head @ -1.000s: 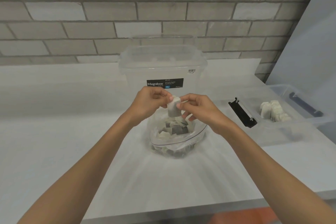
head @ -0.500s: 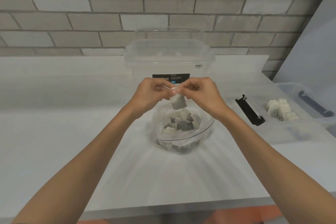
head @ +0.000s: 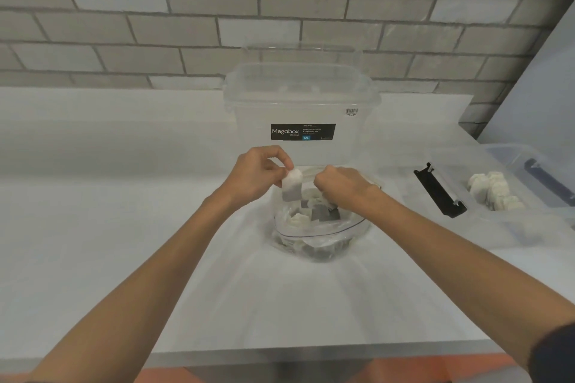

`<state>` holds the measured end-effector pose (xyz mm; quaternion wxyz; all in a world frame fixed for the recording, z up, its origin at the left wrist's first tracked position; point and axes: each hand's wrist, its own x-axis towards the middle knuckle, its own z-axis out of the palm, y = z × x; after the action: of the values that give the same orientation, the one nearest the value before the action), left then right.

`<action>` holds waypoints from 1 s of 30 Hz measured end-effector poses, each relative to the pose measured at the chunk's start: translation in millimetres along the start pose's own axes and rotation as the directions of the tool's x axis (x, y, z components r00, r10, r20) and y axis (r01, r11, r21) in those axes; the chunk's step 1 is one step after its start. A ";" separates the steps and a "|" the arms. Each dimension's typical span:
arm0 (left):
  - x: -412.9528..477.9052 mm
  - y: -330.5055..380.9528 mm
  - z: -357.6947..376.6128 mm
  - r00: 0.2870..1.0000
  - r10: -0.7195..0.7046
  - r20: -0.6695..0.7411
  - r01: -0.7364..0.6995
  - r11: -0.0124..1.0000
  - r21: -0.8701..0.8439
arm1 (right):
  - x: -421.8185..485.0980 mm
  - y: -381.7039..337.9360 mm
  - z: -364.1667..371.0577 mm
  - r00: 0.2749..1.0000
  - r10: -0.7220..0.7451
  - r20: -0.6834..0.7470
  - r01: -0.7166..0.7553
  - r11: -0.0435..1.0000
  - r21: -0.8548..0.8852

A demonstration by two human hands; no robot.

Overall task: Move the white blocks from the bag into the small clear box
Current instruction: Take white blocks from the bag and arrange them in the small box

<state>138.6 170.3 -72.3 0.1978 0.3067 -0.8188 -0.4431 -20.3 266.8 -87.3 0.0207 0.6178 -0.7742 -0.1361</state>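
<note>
The left hand (head: pixel 255 176) pinches a white block (head: pixel 292 189) in its fingers (head: pixel 281 162), just above the bag (head: pixel 323 241). Just right of them, the right hand (head: pixel 343 188) curls down among the blocks (head: pixel 317 212) inside the bag on the bench (head: pixel 124 242); its grip is hidden.

You hold one block (head: pixel 292 185) in your left hand (head: pixel 253 176). One bag (head: pixel 320 236) under both hands, contents uncountable. One tub (head: pixel 298 96) beyond them. One small box (head: pixel 513 227) right of your right hand (head: pixel 340 186).
</note>
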 end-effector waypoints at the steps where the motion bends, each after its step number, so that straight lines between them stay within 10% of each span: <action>1: -0.7 -0.6 -0.5 1.000 -0.004 0.005 0.004 1.000 0.012 | -1.3 1.8 0.3 1.000 0.014 -0.014 -0.014 0.999 0.041; 5: -0.4 -4.1 -1.9 1.000 -0.025 0.003 0.025 1.000 0.013 | -15.5 18.1 -12.9 0.986 0.148 -0.072 -0.093 0.862 0.498; 10: -1.1 -0.2 2.1 0.999 -0.008 0.033 0.009 1.000 -0.029 | -39.8 25.0 -30.2 0.927 0.374 -0.001 -0.097 0.243 0.965; 15: 0.8 9.4 11.8 0.991 0.025 0.129 -0.003 0.985 -0.171 | -50.4 22.4 -27.1 0.916 0.346 0.201 -0.055 -0.388 0.920; 19: 2.2 21.7 20.0 0.992 0.117 0.045 -0.099 0.950 -0.295 | -50.7 14.0 -21.5 0.920 0.252 0.300 -0.065 -0.656 0.752; 23: 7.4 35.1 21.4 0.982 0.176 -0.064 -0.187 0.917 -0.352 | -58.5 3.8 -18.0 0.953 0.180 0.242 -0.098 -0.575 0.812; 30: 19.6 52.7 14.2 0.959 0.281 -0.035 -0.282 0.959 -0.022 | -62.1 32.3 -37.3 0.835 0.521 -0.178 0.042 0.262 0.964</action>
<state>98.6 187.7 -34.1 0.2758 0.1916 -0.8448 -0.4166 -28.9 326.1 -35.4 -0.1394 0.3902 -0.7587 0.5027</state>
